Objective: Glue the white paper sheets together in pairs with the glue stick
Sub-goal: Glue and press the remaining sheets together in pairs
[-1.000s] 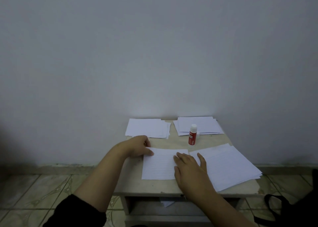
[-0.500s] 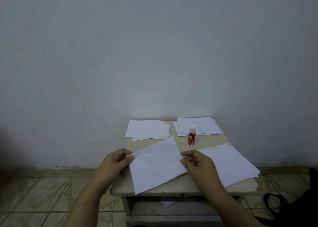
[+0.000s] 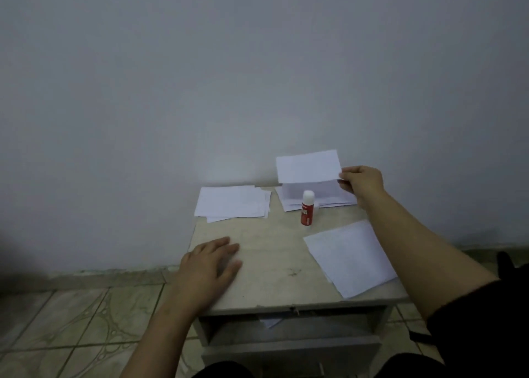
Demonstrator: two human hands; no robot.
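Lifted sheet (image 3: 308,166) now pinched by right hand (image 3: 361,182); left hand (image 3: 211,260) flat on table (image 3: 272,251).

sheet (image 3: 308,166) lifted over far-right stack | left hand (image 3: 210,266) released, flat

Glue stick (image 3: 307,207) before rear-right stack (image 3: 320,199); rear-left stack (image 3: 232,203) beside; near-right stack (image 3: 350,257).

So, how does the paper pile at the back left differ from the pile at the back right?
The back left pile lies uncovered, while the back right pile is partly hidden by the held sheet that the right hand pinches above it. The glue stick stands in front of the back right pile; nothing stands before the back left pile. Both are loose stacks of white paper on the table near the wall.
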